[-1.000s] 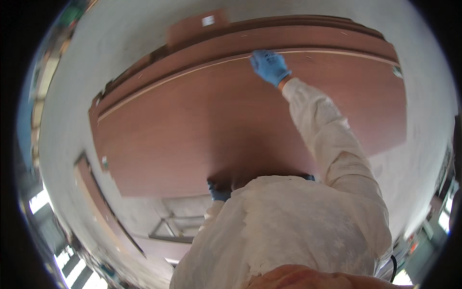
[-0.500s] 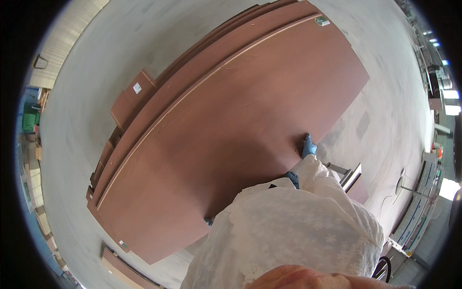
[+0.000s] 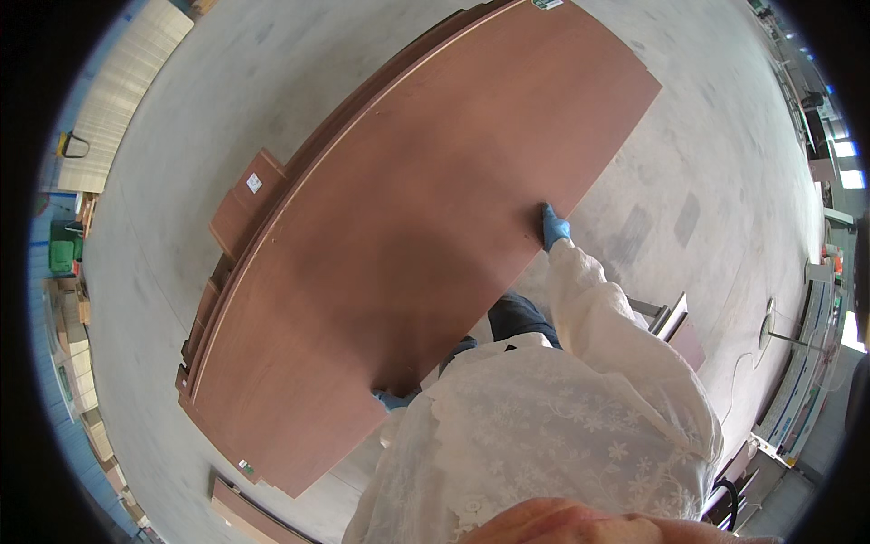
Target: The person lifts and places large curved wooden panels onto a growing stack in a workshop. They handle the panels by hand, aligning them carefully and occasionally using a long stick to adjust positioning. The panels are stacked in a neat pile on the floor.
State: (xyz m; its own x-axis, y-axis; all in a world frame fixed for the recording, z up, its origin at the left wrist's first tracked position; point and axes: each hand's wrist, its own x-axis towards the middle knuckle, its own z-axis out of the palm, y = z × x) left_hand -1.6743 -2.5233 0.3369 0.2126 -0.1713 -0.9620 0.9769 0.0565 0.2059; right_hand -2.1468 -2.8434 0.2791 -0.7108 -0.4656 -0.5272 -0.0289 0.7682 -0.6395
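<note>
A large reddish-brown flat panel (image 3: 435, 190) lies slanted across the view, its near long edge in front of my body. My right hand (image 3: 555, 227), in a blue glove, is closed on that edge toward the right, with the thumb on the top face and the other fingers hidden beneath. Lower and to the left, my left hand (image 3: 392, 400), also blue-gloved, grips the same edge; my white smock partly covers it. Under the panel's far edge, a stack of similar brown panels (image 3: 399, 74) shows as a narrow band.
Smaller brown pieces (image 3: 249, 201) with a white label jut out beyond the stack. Another brown board (image 3: 249, 512) rests on the grey floor (image 3: 689, 172) at lower left. To my right stands a metal-framed piece (image 3: 669, 317). A pale corrugated stack (image 3: 122, 86) is at far left.
The panel has slid away from me, toward the upper left, covering more of the stack. Both hands moved with it, and more of my dark-trousered legs now shows below its near edge.
</note>
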